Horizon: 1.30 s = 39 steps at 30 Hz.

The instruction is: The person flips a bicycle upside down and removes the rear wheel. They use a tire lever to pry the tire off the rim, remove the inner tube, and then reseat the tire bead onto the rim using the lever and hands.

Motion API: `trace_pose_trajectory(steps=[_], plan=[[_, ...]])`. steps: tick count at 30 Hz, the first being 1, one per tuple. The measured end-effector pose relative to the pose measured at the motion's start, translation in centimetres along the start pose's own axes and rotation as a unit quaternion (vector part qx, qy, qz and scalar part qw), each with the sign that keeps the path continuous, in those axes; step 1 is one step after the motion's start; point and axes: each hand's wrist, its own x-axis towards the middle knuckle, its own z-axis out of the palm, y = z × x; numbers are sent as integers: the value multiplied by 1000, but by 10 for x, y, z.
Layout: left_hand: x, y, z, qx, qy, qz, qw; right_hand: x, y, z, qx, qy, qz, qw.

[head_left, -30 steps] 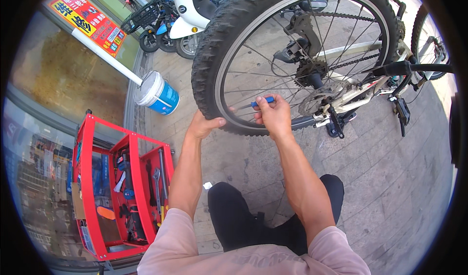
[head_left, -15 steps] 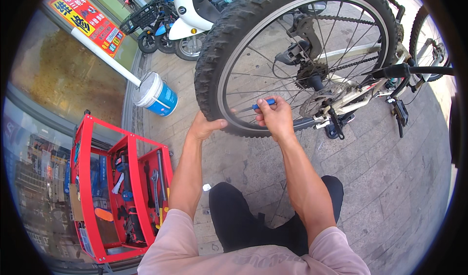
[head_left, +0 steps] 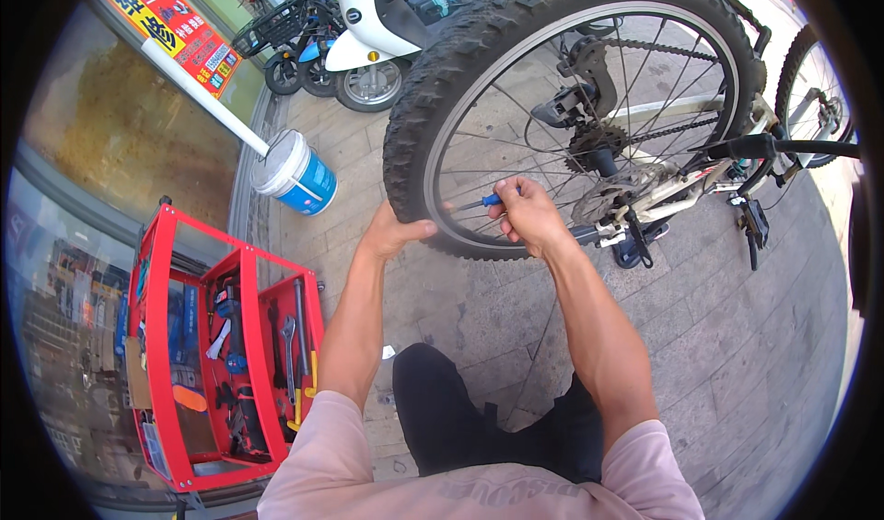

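The knobby black tyre (head_left: 411, 124) of a bicycle wheel stands in front of me, with its silver rim and thin spokes. My left hand (head_left: 390, 233) is wrapped round the tyre's lower left edge, thumb on the near side. In my right hand (head_left: 530, 218) is a screwdriver with a blue handle (head_left: 490, 201), pinched between thumb and fingers. Its thin shaft points left toward the inner side of the rim; I cannot make out whether the tip touches it. The sprockets (head_left: 589, 147) and brake disc (head_left: 603, 198) sit at the wheel's hub, right of my right hand.
A red tool cart (head_left: 166, 336) with wrenches and power tools stands at the left. Behind it is a blue and white bucket (head_left: 308, 184) with a white pole (head_left: 203, 96). A white scooter (head_left: 373, 36) is parked at the back. The bicycle's other wheel (head_left: 810, 105) is far right.
The wheel and both hands appear slightly further right in view. My right hand has turned a little, showing more of the screwdriver's shaft. My left hand keeps its hold on the tyre.
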Motion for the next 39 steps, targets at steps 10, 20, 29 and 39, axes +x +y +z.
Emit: trace_pose_trajectory(steps=[10, 20, 29, 39], plan=[[1, -4, -1, 1, -7, 7, 1000, -2, 6, 7, 8, 36, -25, 999], [2, -6, -1, -3, -8, 16, 1000, 3, 9, 19, 42, 86, -38, 995], [7, 0, 2, 8, -7, 13, 1000, 1, 17, 10, -71, 76, -151, 983], [2, 5, 4, 11, -10, 30, 999, -25, -16, -7, -621, -14, -289, 729]])
